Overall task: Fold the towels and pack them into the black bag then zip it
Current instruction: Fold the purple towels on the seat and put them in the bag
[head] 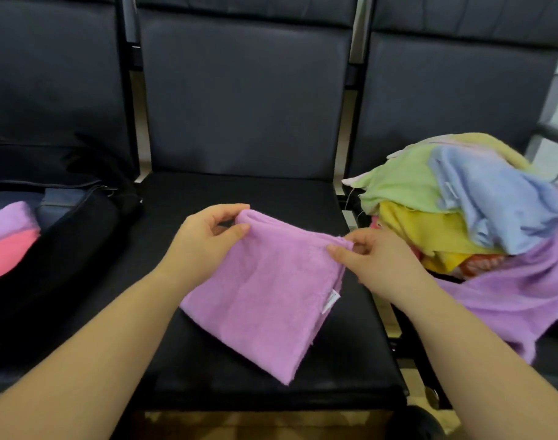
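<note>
- Both hands are on a purple towel [265, 290], folded over on itself and held above the black seat [344, 354] of the middle chair.
- The left hand [204, 246] pinches the towel's far left corner, thumb on the near face, fingers curled over the folded top edge.
- The right hand [376, 262] pinches the far right corner, thumb and fingertips closed on the fabric where the loose edges meet.
- The towel hangs down from that top edge towards the camera; its lower corner lies on the seat near the front edge.
- A small white label [331, 300] sticks out of the towel's right-hand edge, just below the right hand.
- On the seat to the left lies the black bag [68, 249], unzipped, its flap thrown back against the chair's backrest.
- Inside the bag, a folded lilac towel [7, 220] touches a folded pink towel [7, 252] just nearer the camera.
- On the right-hand seat sits a loose pile of unfolded towels: a green towel [401, 182] and a light blue towel [500, 198] on top, a yellow towel [427, 230] under them, and another purple one [519, 296] spilling over the seat's front edge.
- Something red and white [481, 265] shows low in the pile; I cannot tell what it is.
- The held towel is well apart from the bag and near the pile.
- Dark padded backrests [242, 96] fill the top of the view.
</note>
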Motion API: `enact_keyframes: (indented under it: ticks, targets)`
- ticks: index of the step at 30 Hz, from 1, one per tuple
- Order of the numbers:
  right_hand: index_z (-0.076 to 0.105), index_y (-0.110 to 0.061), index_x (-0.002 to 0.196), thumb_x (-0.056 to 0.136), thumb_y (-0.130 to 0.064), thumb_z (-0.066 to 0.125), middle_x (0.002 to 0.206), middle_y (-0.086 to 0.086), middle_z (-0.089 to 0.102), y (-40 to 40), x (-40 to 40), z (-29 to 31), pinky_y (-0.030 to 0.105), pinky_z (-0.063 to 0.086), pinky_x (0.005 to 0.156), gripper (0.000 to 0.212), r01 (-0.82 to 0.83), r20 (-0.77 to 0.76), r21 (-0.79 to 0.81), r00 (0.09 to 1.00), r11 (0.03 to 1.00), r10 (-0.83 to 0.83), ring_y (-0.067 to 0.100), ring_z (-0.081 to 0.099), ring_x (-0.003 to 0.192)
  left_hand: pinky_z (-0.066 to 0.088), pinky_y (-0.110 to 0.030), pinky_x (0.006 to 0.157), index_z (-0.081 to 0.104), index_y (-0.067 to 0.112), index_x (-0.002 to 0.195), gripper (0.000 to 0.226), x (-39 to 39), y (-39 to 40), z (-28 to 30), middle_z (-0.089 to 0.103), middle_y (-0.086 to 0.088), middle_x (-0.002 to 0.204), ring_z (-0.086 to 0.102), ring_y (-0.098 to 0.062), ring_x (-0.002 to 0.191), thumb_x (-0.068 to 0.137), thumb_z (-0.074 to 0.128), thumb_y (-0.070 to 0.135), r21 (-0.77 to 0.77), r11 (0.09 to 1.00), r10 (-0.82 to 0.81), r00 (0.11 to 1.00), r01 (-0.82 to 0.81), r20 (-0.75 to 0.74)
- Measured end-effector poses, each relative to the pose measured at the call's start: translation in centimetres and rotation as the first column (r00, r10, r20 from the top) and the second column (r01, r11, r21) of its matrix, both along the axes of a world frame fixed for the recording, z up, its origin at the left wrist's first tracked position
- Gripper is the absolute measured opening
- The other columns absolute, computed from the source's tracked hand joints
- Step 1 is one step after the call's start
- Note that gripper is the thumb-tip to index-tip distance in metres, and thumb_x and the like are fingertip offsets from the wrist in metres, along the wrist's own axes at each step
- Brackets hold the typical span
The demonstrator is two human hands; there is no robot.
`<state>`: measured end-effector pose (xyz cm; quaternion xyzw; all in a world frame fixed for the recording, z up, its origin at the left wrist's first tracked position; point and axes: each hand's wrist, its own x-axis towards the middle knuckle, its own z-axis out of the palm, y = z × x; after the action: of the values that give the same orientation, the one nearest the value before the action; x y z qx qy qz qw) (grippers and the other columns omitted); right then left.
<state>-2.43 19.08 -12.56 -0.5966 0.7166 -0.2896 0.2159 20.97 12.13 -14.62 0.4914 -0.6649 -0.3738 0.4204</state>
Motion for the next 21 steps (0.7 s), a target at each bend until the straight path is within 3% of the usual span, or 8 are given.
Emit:
enact_keyframes:
  ticks: [3,5,7,10,14,18,20,21]
  targets:
    - [0.052,-0.015,0.129,0.087,-0.036,0.066,0.074,-0.007,0.056,-1.2,-0.6,-1.5,0.026,0.047,0.080,0.049,0.049,-0.131,0.185,0.991,0.981,-0.025,0.012,0.058,0.082,0.045,-0.028,0.092,0.048,0.030,0.135,0.050,0.1,-0.5,-1.7,0.051,0.010,0.131,0.055,-0.009,0.113,0.088,0.066,0.023,0.163,0.987,-0.043,0.962,-0.002,0.271]
    - [0.051,-0.018,0.129,0.086,-0.038,0.067,0.079,-0.006,0.057,-1.3,-0.5,-1.7,0.028,0.046,0.082,0.050,0.071,-0.154,0.190,0.987,0.979,-0.042,0.014,0.058,0.086,0.043,-0.031,0.097,0.047,0.028,0.132,0.050,0.6,-0.5,-2.6,0.046,0.002,0.138,0.052,-0.016,0.118,0.086,0.067,0.026,0.237,0.971,-0.092,0.885,-0.021,0.456]
    - [0.056,-0.019,0.119,0.086,-0.039,0.066,0.082,-0.006,0.058,-1.1,0.1,-1.9,0.026,0.046,0.077,0.040,0.050,-0.135,0.205,0.991,0.977,-0.022,0.014,0.059,0.084,0.043,-0.032,0.097,0.049,0.031,0.115,0.037,1.2,-0.5,-3.1,0.048,0.000,0.131,0.052,-0.016,0.113,0.083,0.068,0.028,0.258,0.966,-0.134,0.807,-0.023,0.574]
    - [0.055,-0.021,0.123,0.088,-0.043,0.062,0.109,-0.002,0.064,-0.4,1.1,-2.5,0.025,0.045,0.086,0.042,-0.014,-0.173,0.311,0.982,0.950,0.071,0.016,0.060,0.102,0.044,-0.028,0.086,0.051,0.031,0.091,0.022,1.7,-0.3,-2.8,0.052,0.002,0.117,0.054,-0.014,0.101,0.081,0.071,0.029,0.300,0.954,-0.198,0.764,0.007,0.614]
    - [0.042,-0.023,0.140,0.094,-0.042,0.054,0.142,-0.002,0.046,0.9,1.6,-2.2,0.027,0.039,0.102,0.052,-0.088,-0.247,0.288,0.955,0.954,0.163,0.015,0.050,0.124,0.049,-0.023,0.068,0.060,0.027,0.096,0.015,3.3,1.6,-1.4,0.060,0.005,0.097,0.058,-0.010,0.078,0.084,0.069,0.032,0.491,0.862,-0.405,0.757,0.128,0.513]
    - [0.045,-0.030,0.137,0.091,-0.047,0.055,0.144,-0.011,0.040,3.3,2.4,-2.3,0.021,0.035,0.104,0.050,-0.276,-0.268,0.157,0.912,0.948,0.309,0.008,0.046,0.125,0.042,-0.020,0.092,0.054,0.048,0.098,0.020,5.2,3.2,-0.5,0.051,0.023,0.108,0.052,0.002,0.102,0.081,0.063,0.052,0.167,0.949,-0.307,0.678,0.266,0.668]
    - [0.047,-0.037,0.134,0.088,-0.053,0.055,0.144,-0.018,0.040,4.5,3.3,-2.9,0.016,0.027,0.107,0.049,-0.402,-0.220,0.162,0.876,0.901,0.430,0.001,0.036,0.133,0.033,-0.016,0.103,0.051,0.055,0.106,0.039,5.1,4.3,-0.6,0.047,0.033,0.120,0.042,0.012,0.117,0.070,0.056,0.070,0.122,0.911,-0.375,0.671,0.393,0.640]
    - [0.046,-0.039,0.135,0.086,-0.058,0.053,0.146,-0.021,0.037,5.0,3.6,-3.2,0.018,0.024,0.111,0.053,-0.438,-0.204,0.195,0.857,0.878,0.473,-0.001,0.029,0.137,0.027,-0.015,0.108,0.049,0.056,0.114,0.051,5.0,5.0,-0.9,0.040,0.037,0.131,0.033,0.016,0.124,0.066,0.054,0.074,0.155,0.878,-0.436,0.623,0.453,0.649]
